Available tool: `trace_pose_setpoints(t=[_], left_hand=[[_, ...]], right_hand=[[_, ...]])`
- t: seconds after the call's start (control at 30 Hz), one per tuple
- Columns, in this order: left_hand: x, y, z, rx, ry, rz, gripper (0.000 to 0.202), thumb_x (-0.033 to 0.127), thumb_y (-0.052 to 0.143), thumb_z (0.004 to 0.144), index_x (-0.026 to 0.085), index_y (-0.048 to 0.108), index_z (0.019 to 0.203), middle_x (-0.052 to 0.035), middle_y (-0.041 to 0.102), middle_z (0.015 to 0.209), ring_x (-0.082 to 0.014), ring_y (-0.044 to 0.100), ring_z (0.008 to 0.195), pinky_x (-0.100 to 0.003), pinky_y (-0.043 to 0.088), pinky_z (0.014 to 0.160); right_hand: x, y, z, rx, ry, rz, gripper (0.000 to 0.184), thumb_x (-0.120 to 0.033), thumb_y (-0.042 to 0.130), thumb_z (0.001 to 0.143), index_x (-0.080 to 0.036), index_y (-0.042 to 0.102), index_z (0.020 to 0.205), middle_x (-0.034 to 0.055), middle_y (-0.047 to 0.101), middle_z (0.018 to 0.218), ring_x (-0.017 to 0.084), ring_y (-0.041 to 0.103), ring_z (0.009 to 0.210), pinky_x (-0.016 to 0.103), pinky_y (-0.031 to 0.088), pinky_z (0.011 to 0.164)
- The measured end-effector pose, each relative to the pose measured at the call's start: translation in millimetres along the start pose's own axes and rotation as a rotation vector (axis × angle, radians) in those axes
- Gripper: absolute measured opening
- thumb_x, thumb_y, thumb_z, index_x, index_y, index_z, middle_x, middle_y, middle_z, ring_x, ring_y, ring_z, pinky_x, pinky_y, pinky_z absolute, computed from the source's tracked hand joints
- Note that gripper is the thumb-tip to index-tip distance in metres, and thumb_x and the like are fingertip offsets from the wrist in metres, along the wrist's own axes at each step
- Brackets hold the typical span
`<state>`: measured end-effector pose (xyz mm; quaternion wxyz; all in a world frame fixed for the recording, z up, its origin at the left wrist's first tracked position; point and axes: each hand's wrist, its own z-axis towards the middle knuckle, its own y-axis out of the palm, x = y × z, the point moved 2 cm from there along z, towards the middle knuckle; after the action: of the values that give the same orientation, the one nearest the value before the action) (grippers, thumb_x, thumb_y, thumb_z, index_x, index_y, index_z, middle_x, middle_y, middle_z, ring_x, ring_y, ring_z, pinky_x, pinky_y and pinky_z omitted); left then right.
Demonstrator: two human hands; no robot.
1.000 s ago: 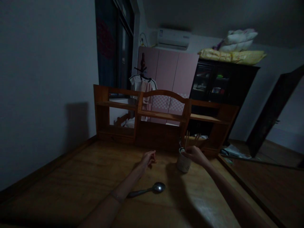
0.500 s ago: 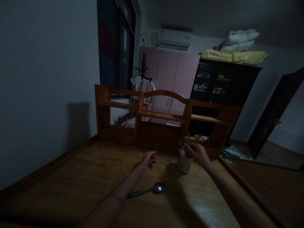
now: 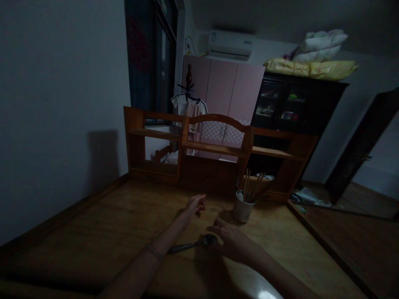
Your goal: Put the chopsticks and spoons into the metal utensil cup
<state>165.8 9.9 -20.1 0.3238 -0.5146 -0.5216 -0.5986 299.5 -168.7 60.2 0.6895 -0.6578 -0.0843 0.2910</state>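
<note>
A metal spoon (image 3: 183,247) lies on the wooden tabletop (image 3: 102,232), its bowl to the right. Over the bowl hovers my right hand (image 3: 232,240), fingers apart and nothing visible in them; whether it touches the spoon I cannot tell. My left hand (image 3: 195,205) rests farther back with loosely bent fingers, holding nothing, its forearm passing beside the spoon's handle. To the right stands a pale cup (image 3: 243,211) with chopsticks (image 3: 248,185) and a white spoon-like utensil (image 3: 239,195) leaning inside. The light is dim.
A wooden shelf unit (image 3: 215,147) runs along the back edge of the tabletop. The wall (image 3: 62,104) closes off the left side. At the right, a raised wooden edge (image 3: 324,245) borders the surface. Pink wardrobe doors (image 3: 221,89) stand behind.
My right hand has left the cup and moved down and left to above the spoon's bowl. My left hand has barely moved. The view has shifted slightly.
</note>
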Motion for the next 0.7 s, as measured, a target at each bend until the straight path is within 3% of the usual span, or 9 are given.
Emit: trace_pose_setpoints(t=[0.17,0.7], left_hand=[[0.4,0.6,-1.5,-0.011,-0.014,-0.014,0.036,0.051,0.066,0.065,0.018,0.056,0.074,0.0016,0.056,0.059,-0.0146,0.058,0.051,-0.023,0.035,0.045],[4.7,0.7,-5.3,-0.037,-0.025,-0.006,0.035,0.051,0.065,0.067,0.018,0.057,0.072,0.0001,0.056,0.061,-0.0152,0.058,0.052,-0.023,0.033,0.044]], right_hand=[[15.5,18.8,7.2,-0.052,0.014,0.110,0.036,-0.027,0.068,0.076,-0.029,0.065,0.112,0.0040,0.055,0.105,0.018,0.060,0.089,0.025,0.045,0.078],[22.9,22.8,11.2,-0.014,-0.045,0.351,0.038,-0.027,0.073,0.072,-0.026,0.065,0.110,0.0036,0.054,0.107,0.016,0.056,0.093,0.027,0.046,0.083]])
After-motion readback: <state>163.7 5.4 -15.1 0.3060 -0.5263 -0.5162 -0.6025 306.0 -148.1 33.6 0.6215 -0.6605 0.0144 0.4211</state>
